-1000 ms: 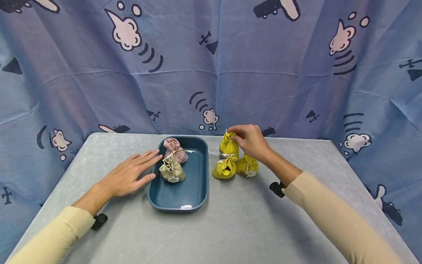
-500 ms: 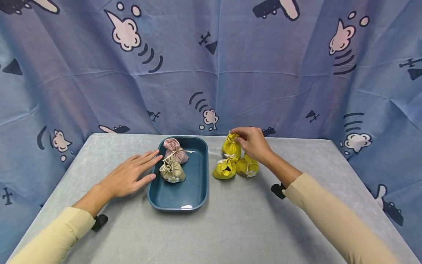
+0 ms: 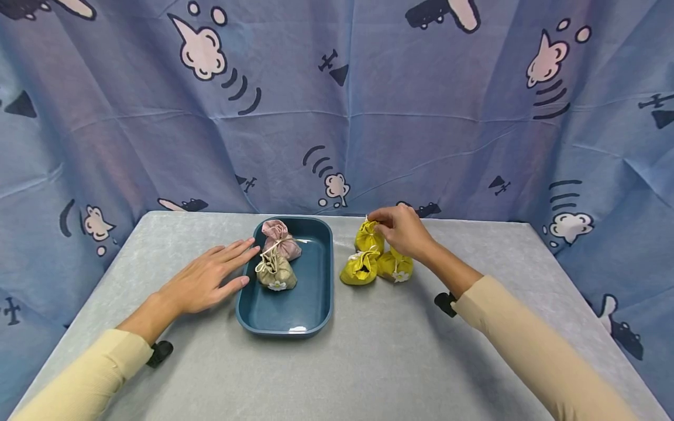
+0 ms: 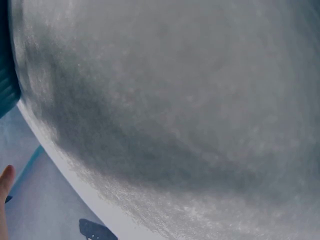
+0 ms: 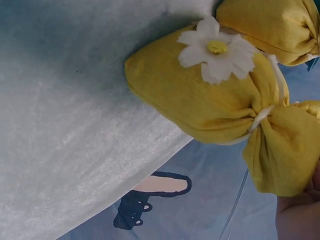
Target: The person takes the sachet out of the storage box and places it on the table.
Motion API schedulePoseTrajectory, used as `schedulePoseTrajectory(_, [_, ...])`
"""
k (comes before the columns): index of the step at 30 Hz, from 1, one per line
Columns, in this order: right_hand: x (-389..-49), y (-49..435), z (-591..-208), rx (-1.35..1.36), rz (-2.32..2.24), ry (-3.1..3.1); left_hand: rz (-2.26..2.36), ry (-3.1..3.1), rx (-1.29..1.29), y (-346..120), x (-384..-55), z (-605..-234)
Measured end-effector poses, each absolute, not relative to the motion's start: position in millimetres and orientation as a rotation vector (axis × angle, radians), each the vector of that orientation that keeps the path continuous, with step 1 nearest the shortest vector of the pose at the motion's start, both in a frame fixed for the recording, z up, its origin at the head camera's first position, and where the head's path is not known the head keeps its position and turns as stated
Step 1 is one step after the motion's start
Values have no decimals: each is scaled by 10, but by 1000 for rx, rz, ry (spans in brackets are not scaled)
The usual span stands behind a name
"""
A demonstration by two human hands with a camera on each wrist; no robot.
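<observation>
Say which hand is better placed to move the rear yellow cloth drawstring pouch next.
Probably the right hand: it holds the rear yellow cloth drawstring pouch by its top. The left hand is farther off, at the left rim of the blue rectangular tray.

Bench (image 3: 389,351) backed by a hanging curtain (image 3: 337,152) beyond its far edge; on it, left of the middle, a tray (image 3: 316,295), its left half holding the far tray pouch (image 3: 286,248) right behind the near tray pouch (image 3: 277,276). Right of the tray, apart from it, a cluster of three: front-left pouch (image 3: 359,271), front-right pouch (image 3: 395,267) just beside it, rear pouch (image 3: 368,240) behind the pair. Left hand (image 3: 210,276) on the tray's left, fingertips at the rim; right hand (image 3: 405,231) to the rear pouch's right, above the front-right pouch in the head view, its fingers at the rear pouch's top.
</observation>
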State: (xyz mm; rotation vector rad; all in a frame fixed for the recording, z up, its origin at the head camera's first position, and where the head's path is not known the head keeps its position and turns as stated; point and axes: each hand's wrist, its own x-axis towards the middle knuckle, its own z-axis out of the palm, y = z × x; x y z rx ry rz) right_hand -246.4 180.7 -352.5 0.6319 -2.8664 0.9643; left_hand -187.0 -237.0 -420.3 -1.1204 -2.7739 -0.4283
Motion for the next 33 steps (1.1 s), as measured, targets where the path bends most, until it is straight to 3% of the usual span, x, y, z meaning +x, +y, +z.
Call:
schedulePoseTrajectory(11, [-2419, 1784, -3339, 662, 1050, -2900, -436, -2769, -1124, -2364, -1877, -4211])
schedulePoseTrajectory(33, [-2143, 1024, -3247, 1014, 1092, -2921, -442, -2773, -1119, -2366, -1885, -4227])
